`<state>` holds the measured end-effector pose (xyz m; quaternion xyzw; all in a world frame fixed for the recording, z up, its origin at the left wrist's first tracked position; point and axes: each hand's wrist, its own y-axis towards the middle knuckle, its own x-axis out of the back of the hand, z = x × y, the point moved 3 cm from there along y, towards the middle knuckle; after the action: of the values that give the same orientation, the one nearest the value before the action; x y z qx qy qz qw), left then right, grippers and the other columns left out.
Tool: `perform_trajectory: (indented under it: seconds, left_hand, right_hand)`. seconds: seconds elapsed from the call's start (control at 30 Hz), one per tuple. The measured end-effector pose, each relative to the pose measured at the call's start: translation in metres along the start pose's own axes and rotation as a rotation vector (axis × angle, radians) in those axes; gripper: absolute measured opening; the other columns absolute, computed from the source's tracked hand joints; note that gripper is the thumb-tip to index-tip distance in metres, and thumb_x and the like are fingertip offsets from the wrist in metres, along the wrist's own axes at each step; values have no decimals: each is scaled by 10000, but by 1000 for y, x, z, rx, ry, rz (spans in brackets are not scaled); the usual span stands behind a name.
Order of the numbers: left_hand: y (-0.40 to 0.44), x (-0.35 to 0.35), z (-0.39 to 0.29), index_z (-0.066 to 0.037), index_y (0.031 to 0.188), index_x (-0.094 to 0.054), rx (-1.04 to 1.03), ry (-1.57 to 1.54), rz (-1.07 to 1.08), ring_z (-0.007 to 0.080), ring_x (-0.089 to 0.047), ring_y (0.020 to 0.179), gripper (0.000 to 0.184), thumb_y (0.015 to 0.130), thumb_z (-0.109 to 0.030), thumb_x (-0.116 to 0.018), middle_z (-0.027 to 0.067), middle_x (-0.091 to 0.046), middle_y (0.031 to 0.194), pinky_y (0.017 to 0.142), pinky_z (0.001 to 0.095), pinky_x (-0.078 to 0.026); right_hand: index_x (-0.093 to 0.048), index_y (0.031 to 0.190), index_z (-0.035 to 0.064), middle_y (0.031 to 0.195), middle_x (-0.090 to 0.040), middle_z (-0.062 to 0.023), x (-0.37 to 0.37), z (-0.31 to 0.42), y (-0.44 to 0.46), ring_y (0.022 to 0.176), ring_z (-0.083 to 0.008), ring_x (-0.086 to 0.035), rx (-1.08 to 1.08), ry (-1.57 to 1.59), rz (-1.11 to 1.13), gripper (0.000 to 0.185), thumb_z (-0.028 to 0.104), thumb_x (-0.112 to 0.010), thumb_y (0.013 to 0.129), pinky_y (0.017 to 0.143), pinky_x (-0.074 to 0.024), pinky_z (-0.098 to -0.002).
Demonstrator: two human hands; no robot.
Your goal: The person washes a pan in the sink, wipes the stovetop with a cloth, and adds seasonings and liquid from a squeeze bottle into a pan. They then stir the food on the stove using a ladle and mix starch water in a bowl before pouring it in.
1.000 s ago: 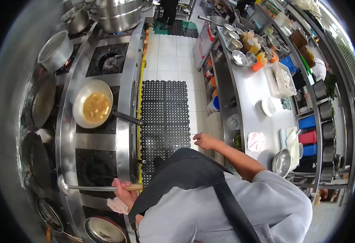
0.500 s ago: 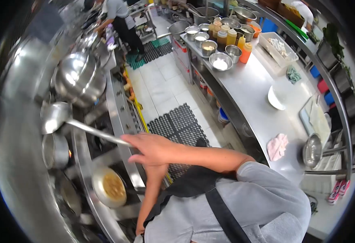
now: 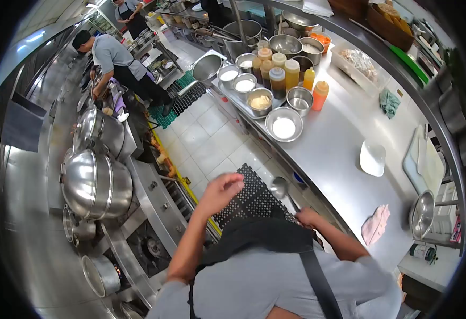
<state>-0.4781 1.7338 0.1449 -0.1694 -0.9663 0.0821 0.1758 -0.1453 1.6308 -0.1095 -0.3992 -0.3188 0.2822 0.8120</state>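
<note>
My right hand (image 3: 308, 217) is closed round the handle of a metal ladle (image 3: 280, 187), whose bowl hangs over the floor beside the steel counter. My left hand (image 3: 221, 194) is raised over the aisle, its fingers curled but apart, with nothing seen in it. Nearest my right hand is the edge of the steel counter (image 3: 329, 159). On that counter are a metal bowl of white powder (image 3: 283, 128), several squeeze bottles (image 3: 277, 81), a white bowl (image 3: 372, 158) and a pink cloth (image 3: 375, 225).
The stove side (image 3: 152, 202) is on the left, with a large domed steel pot (image 3: 97, 183) and a smaller pot (image 3: 101, 275). A co-worker (image 3: 117, 61) leans over the stove line ahead, another person (image 3: 132, 16) beyond. A black mat (image 3: 251, 194) covers the aisle floor.
The view has turned right, toward the counter. The ladle has passed from my left hand to my right and moved from the stove side to the counter side. The pan has left view.
</note>
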Motion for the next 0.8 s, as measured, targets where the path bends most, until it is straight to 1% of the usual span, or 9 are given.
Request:
perform_trajectory:
  seconds: [0.1, 0.17, 0.23, 0.33, 0.43, 0.57, 0.67, 0.77, 0.8]
  left_hand:
    - [82, 44, -1, -2, 1226, -680, -11, -74, 24, 67, -606, 894, 293, 1018, -207, -665, -22, -675, 994, 832, 249, -517]
    - [137, 76, 0, -9, 1225, -681, -19, -100, 7, 69, -614, 875, 290, 1016, -210, -664, -17, -674, 984, 811, 251, -524]
    - [192, 109, -2, -19, 1226, -681, -22, -94, -29, 74, -624, 861, 287, 1014, -212, -664, -9, -673, 981, 789, 254, -529]
    - [290, 150, 9, -20, 1235, -678, -49, -139, -103, 78, -635, 843, 303, 995, -205, -690, 4, -675, 989, 761, 250, -526]
    - [400, 168, 23, -10, 1232, -678, -175, -178, -180, 98, -629, 784, 338, 952, -193, -730, 28, -688, 915, 714, 258, -511]
    - [499, 166, 31, -18, 1178, -712, -363, 44, -136, 128, -641, 764, 307, 909, -161, -751, 61, -691, 908, 709, 293, -529]
    - [521, 166, 14, -43, 1048, -766, -473, 233, -95, 193, -669, 736, 184, 891, -140, -759, 110, -709, 924, 689, 326, -542]
    - [531, 171, -8, -71, 1033, -772, -575, 334, -48, 233, -678, 709, 155, 898, -146, -759, 116, -708, 902, 667, 347, -540]
    - [541, 174, -5, -78, 1031, -768, -678, 435, -48, 251, -683, 696, 140, 912, -150, -748, 111, -704, 876, 650, 360, -534]
  right_hand:
    - [-753, 977, 79, 921, -728, -222, -18, -89, 38, 906, -429, -705, 102, 34, -38, 335, 363, -653, 828, 789, -550, -512]
    - [-708, 832, 32, 767, -685, -167, -22, -92, 28, 701, -318, -656, 146, 195, -153, 210, 225, -630, 862, 625, -517, -444]
    - [-670, 698, -36, 618, -646, -113, -28, -81, 1, 497, -200, -613, 171, 369, -300, 245, 77, -597, 903, 469, -487, -369]
    - [-698, 735, -29, 632, -655, -109, -43, -54, -8, 524, -186, -625, 191, 414, -424, 225, 77, -585, 899, 488, -490, -360]
    - [-677, 708, -3, 634, -653, -104, -66, -9, -14, 529, -197, -627, -10, 482, -482, 255, 153, -604, 896, 496, -496, -379]
    - [-648, 730, 28, 621, -618, -76, -86, 82, -22, 504, -198, -594, -170, 740, -569, 264, 211, -612, 916, 481, -478, -378]
    - [-637, 781, 42, 618, -592, -49, -63, 172, -52, 483, -178, -561, -216, 866, -605, 239, 227, -610, 930, 471, -457, -344]
    - [-621, 813, 63, 625, -566, -18, -21, 255, -74, 503, -136, -542, -309, 1083, -588, 209, 229, -613, 939, 482, -441, -299]
    - [-619, 812, 67, 630, -564, -15, -18, 267, -75, 514, -132, -542, -317, 1045, -583, 208, 229, -611, 942, 488, -442, -297]
